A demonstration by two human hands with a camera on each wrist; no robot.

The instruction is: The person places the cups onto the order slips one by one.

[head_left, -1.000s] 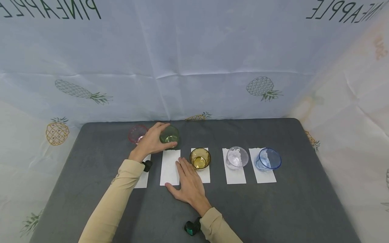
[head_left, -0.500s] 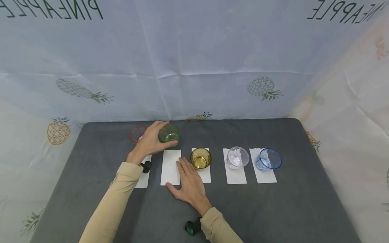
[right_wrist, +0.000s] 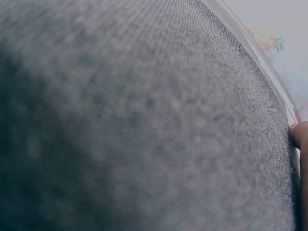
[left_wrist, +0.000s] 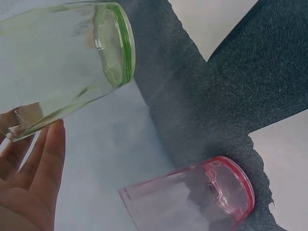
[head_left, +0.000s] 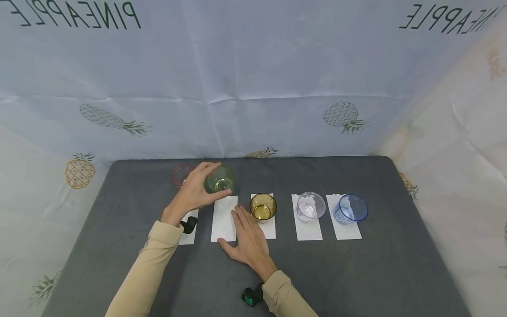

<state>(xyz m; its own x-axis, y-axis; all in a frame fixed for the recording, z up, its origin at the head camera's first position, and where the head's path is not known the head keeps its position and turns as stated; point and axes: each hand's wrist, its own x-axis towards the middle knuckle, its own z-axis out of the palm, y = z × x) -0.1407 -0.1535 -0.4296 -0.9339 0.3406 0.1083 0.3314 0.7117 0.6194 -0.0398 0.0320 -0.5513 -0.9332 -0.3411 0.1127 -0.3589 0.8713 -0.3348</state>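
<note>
My left hand (head_left: 194, 188) holds a clear green drinking glass (head_left: 223, 178), its thumb at the near side and its fingers at the far side. In the left wrist view the fingers (left_wrist: 50, 154) reach the open end of the green glass (left_wrist: 67, 57), and its thick green base points away from the hand. A pink-red glass (head_left: 181, 175) stands just left of this hand and is partly hidden by it. My right hand (head_left: 250, 242) lies flat with fingers straight and thumb spread. Its fingertips rest at a white paper card (head_left: 224, 220), beside an amber glass (head_left: 263, 207).
A colourless glass (head_left: 310, 206) and a blue glass (head_left: 350, 208) stand on their own white cards to the right. Another card (head_left: 188, 237) lies partly under my left wrist. A pineapple-print curtain (head_left: 253, 66) hangs behind the dark grey table (head_left: 356, 273).
My left hand has shifted slightly left with the green glass. The right hand has stayed in place; the head view has drifted a little.
</note>
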